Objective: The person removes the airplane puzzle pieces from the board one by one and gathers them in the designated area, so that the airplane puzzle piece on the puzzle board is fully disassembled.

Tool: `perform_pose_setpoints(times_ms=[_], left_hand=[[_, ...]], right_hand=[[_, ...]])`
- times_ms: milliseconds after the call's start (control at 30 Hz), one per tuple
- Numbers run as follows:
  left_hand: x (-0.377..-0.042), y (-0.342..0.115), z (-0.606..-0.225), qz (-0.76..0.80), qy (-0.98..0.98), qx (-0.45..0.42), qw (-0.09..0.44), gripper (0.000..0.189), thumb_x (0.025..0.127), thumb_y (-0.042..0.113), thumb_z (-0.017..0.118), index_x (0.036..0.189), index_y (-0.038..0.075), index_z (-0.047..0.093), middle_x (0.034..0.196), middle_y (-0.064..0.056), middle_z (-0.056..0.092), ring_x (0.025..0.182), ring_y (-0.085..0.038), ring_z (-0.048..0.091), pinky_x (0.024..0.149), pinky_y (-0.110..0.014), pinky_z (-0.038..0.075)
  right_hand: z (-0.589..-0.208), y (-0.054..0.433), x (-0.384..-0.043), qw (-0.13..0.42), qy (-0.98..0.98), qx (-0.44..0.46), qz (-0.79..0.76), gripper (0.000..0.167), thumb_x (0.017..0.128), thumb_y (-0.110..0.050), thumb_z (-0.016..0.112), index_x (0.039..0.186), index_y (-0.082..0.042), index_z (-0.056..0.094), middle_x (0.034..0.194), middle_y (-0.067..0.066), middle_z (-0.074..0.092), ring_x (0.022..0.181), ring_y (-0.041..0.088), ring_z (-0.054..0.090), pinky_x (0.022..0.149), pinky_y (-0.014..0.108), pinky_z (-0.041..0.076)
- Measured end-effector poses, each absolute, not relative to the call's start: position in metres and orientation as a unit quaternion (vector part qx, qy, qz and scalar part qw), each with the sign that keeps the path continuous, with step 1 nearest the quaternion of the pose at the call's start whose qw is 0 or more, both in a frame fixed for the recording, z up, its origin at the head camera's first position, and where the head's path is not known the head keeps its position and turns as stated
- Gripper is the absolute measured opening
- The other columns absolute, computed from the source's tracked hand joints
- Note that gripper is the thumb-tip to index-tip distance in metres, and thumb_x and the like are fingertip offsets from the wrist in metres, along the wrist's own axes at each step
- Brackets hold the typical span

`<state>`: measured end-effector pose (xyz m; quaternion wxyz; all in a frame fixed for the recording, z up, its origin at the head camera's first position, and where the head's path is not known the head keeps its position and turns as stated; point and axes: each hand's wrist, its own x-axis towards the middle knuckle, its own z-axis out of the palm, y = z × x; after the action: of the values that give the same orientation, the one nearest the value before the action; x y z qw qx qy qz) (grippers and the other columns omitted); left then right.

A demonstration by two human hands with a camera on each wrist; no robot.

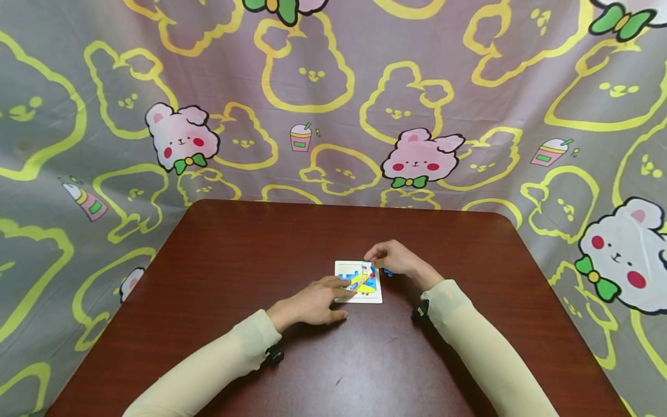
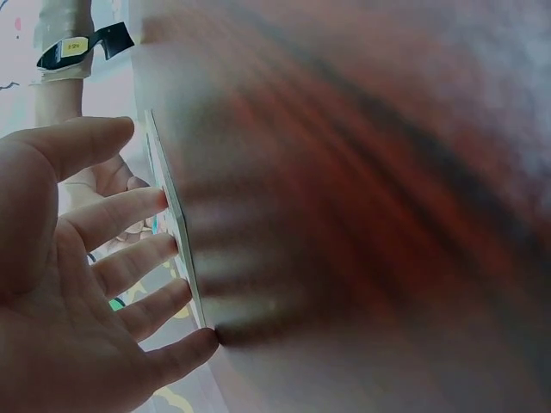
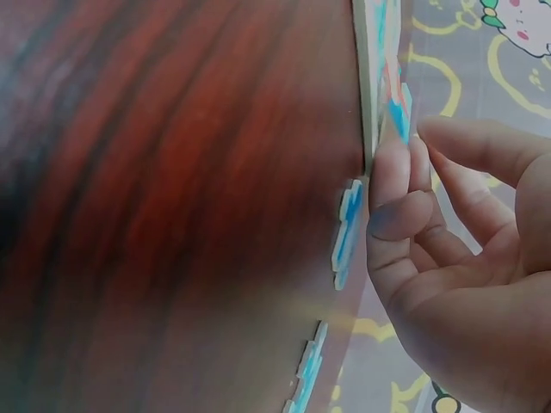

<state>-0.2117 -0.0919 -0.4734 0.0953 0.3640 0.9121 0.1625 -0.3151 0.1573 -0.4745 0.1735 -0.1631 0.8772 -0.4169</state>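
Note:
A small jigsaw board (image 1: 341, 265) with a white border and a yellow and blue picture lies on the table. My left hand (image 1: 315, 301) rests with straight, spread fingertips on its left side; in the left wrist view the fingers (image 2: 142, 310) reach the board's edge (image 2: 185, 228). At the board's upper right corner my right hand (image 1: 396, 258) has bent fingers on a puzzle piece (image 1: 367, 267) with red and blue print. From the right wrist that piece (image 3: 401, 119) stands slightly raised off the board, pinched at the fingertips.
Loose blue puzzle pieces lie on the brown table (image 1: 250, 243) right of the board, one piece (image 1: 388, 272) partly under my right hand. Another piece (image 3: 306, 370) lies farther off in the right wrist view. A patterned curtain (image 1: 333, 127) surrounds the table's back and sides.

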Motion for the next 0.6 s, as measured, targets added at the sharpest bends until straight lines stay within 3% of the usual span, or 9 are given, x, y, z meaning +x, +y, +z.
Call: perform_pose_setpoints(times_ms=[233, 600], left_hand=[[-0.2129, -0.0919, -0.4739, 0.158, 0.913, 0.365, 0.092, 0.051, 0.093, 0.034, 0.067, 0.14, 0.017, 0.059, 0.153, -0.008, 0.049, 0.146, -0.034, 0.039, 0.111, -0.058, 0.04], [-0.2127, -0.0922, -0.4751, 0.156, 0.914, 0.362, 0.1, 0.052, 0.093, 0.035, 0.066, 0.141, 0.018, 0.058, 0.154, -0.006, 0.048, 0.147, -0.033, 0.037, 0.113, -0.059, 0.038]], right_hand=[[-0.4758, 0.1565, -0.3176, 0.176, 0.875, -0.161, -0.422, 0.017, 0.087, -0.001, 0.068, 0.102, -0.004, 0.075, 0.086, 0.007, 0.071, 0.067, 0.021, 0.063, 0.057, 0.031, 0.05], [-0.4768, 0.1566, -0.3172, 0.184, 0.873, -0.155, -0.424, 0.018, 0.084, -0.001, 0.07, 0.101, -0.006, 0.075, 0.087, 0.005, 0.07, 0.072, 0.016, 0.06, 0.059, 0.028, 0.049]])
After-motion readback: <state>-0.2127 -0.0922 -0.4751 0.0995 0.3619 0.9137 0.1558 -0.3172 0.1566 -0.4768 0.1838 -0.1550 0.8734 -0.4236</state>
